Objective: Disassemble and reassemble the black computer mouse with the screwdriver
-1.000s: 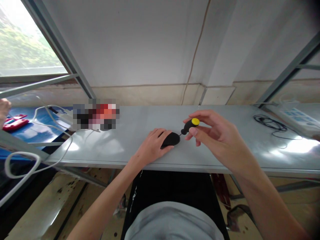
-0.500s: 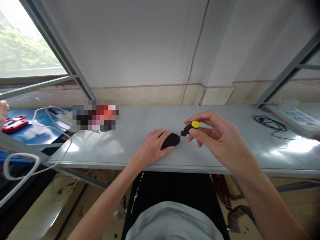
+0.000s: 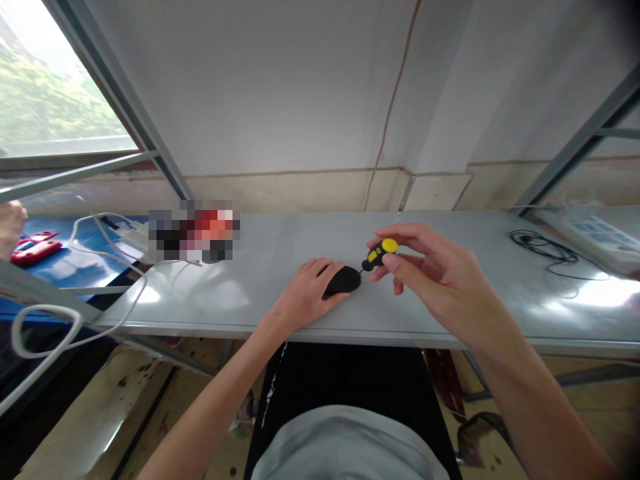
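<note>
A black computer mouse [image 3: 343, 282] rests on the grey table [image 3: 280, 233], gripped at its left end by my left hand [image 3: 314, 287]. My right hand [image 3: 430, 267] holds a short black and yellow screwdriver [image 3: 380, 254] between thumb and fingers. The screwdriver is tilted, its thin shaft pointing down and left to the right end of the mouse. Whether the tip touches the mouse or sits in it is too small to tell.
At the back left lies a pixelated red and black item [image 3: 207, 233] beside white cables [image 3: 107, 253]. A coiled black cable [image 3: 545, 247] and a power strip [image 3: 600, 233] lie at right. Another person's hand [image 3: 10, 227] shows far left, near a red object [image 3: 36, 249].
The screwdriver handle has turned in my right fingers, showing more of its yellow patches. My left hand and the mouse keep their places on the table.
</note>
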`<state>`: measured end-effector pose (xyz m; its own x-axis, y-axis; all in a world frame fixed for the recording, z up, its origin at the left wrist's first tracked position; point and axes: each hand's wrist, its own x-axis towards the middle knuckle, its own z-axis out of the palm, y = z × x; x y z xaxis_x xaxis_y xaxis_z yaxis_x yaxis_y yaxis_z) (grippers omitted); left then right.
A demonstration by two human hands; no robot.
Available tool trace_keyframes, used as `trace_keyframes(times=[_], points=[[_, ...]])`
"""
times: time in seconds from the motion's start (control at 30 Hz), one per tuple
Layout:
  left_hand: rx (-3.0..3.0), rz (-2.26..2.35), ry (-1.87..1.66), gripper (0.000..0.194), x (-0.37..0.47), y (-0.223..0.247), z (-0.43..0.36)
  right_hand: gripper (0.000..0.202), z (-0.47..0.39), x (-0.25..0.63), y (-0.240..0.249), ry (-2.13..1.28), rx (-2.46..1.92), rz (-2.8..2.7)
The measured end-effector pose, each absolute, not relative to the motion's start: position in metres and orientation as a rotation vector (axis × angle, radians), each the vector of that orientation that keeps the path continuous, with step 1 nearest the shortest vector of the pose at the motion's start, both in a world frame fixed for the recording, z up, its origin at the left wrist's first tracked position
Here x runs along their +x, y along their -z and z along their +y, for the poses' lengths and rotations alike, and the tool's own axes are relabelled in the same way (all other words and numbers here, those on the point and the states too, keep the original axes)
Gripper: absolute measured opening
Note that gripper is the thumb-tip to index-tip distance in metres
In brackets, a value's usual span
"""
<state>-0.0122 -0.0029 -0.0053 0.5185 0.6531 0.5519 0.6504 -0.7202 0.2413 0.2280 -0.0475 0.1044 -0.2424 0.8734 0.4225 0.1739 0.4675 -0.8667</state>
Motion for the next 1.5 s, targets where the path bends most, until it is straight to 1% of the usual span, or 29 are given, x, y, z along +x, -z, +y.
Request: trace_keyframes(times=[0.17, 0.33, 0.77, 1.07, 1.5], points=[[2.726, 1.187, -0.968, 0.051, -0.0121, 0.0043, -0.0029, 0.035, -0.048, 0.2265, -0.1032, -0.907, -0.905, -1.642], [2.715, 1.189, -0.953, 0.052, -0.0118, 0.0034, -0.0037, 0.032, -0.0475, 0.2256, -0.1036, -0.937, -0.897, -1.62], [2.742, 1.166, -1.009, 0.051, -0.0118, 0.006, -0.0024, 0.024, -0.049, 0.2231, -0.1043, -0.853, -0.921, -1.723], [2.744, 1.157, -1.009, 0.052, -0.0127, 0.0067, -0.0019, 0.025, -0.0477, 0.2239, -0.1042, -0.829, -0.886, -1.758], [2.736, 1.176, -0.991, 0.051, -0.0118, 0.0053, -0.0025, 0.029, -0.0462, 0.2228, -0.1048, -0.876, -0.924, -1.636]])
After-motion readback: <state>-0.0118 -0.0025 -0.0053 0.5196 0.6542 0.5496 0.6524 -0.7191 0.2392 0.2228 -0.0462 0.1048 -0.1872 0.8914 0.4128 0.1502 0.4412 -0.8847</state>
